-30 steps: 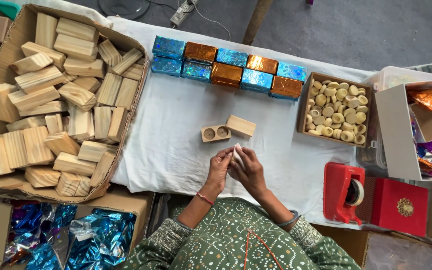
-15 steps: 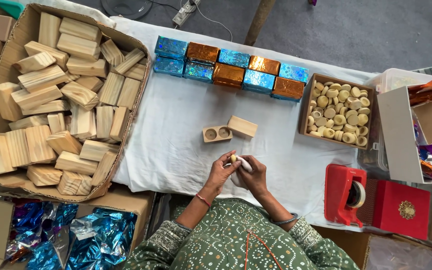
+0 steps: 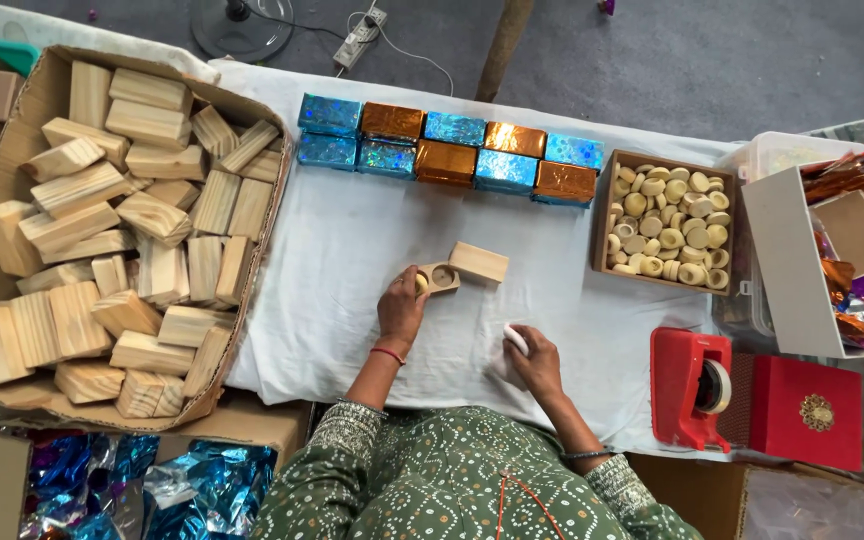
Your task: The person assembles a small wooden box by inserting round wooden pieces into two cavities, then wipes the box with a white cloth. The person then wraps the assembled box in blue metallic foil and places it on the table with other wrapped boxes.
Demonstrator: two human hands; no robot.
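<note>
Resting on a white-clothed surface [image 3: 352, 250], a two-holed wooden holder [image 3: 438, 278] at centre is touched by the left hand [image 3: 401, 308], which presses a small round piece into it, while at five o'clock the right hand [image 3: 532, 362] is closed around a small white object [image 3: 515, 338].

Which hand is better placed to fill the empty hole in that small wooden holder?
Probably the left hand: it is at the wooden holder, pressing a round piece into it. The right hand rests lower on the white cloth, holding a small white piece.
</note>
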